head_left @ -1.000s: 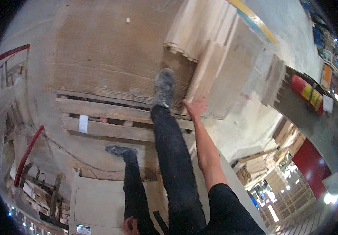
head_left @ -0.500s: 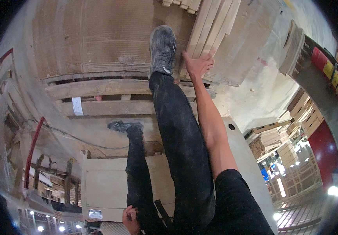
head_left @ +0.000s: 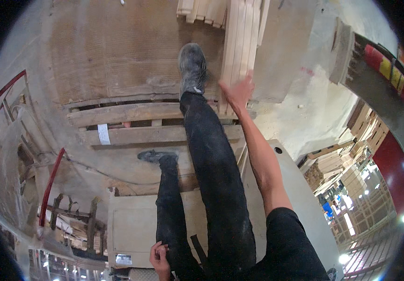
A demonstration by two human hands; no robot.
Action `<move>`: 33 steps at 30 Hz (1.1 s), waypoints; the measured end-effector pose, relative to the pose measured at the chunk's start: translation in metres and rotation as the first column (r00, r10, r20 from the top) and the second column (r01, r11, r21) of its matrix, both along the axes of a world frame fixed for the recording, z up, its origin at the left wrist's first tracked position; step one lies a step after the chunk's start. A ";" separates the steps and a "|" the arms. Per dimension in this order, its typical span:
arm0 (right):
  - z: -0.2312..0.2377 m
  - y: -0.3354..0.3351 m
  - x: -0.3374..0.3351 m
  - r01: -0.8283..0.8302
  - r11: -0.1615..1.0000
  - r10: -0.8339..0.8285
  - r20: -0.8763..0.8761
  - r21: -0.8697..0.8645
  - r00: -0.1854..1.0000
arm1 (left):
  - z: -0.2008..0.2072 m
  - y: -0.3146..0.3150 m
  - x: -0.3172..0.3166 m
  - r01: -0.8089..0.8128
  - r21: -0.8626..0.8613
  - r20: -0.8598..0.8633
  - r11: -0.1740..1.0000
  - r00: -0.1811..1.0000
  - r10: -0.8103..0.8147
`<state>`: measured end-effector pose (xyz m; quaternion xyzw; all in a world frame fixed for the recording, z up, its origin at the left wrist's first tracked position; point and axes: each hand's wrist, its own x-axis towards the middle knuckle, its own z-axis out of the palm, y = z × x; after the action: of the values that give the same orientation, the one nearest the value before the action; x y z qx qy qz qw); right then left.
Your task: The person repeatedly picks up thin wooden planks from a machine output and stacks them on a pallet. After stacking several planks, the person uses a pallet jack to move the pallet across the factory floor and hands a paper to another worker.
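My right hand [head_left: 238, 93] is over the near end of a bundle of pale wooden strips [head_left: 239, 42], thumb spread from the fingers. It is slightly blurred, and whether it touches the wood I cannot tell. My left hand [head_left: 160, 260] hangs low beside my left thigh, fingers curled, with nothing visible in them. A second stack of wooden strips [head_left: 202, 10] lies left of the bundle. Both lie on a brown cardboard sheet [head_left: 117, 51] over a wooden pallet [head_left: 131, 112]. My right shoe [head_left: 192, 68] rests on the cardboard; my left shoe [head_left: 157, 156] is on the floor.
A pale machine panel [head_left: 134, 220] stands close by at my legs. Red rails [head_left: 51, 189] rise on the left. At the right are a dark machine part with red and yellow bands [head_left: 385, 65] and stacked wood [head_left: 323, 168].
The view has shifted, so the strips and pallet sit differently in it. My right hand's fingers have lifted and straightened over the wooden strips. My left hand stays by my thigh.
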<state>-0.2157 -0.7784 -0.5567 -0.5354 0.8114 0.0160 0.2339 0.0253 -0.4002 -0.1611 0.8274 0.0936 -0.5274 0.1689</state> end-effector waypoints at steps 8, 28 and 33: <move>0.155 0.020 -0.030 0.046 0.731 -0.609 0.620 0.681 0.494 | 0.024 0.025 -0.003 -0.154 -0.034 0.004 0.987 0.988 0.154; 0.604 0.382 0.366 -0.836 -0.474 0.439 0.750 -0.275 -0.496 | 0.170 0.237 0.042 -0.407 -0.397 -0.918 -0.823 0.167 0.360; 0.726 0.543 0.402 -0.358 -0.824 0.197 0.369 -0.440 -0.908 | 0.255 0.279 0.041 0.106 -0.517 -0.842 -0.849 0.115 0.527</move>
<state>0.1861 -0.2351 0.1694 -0.8110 -0.4477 0.2110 0.3120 0.0667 -0.1207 0.0938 0.0715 0.1154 0.1295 0.9822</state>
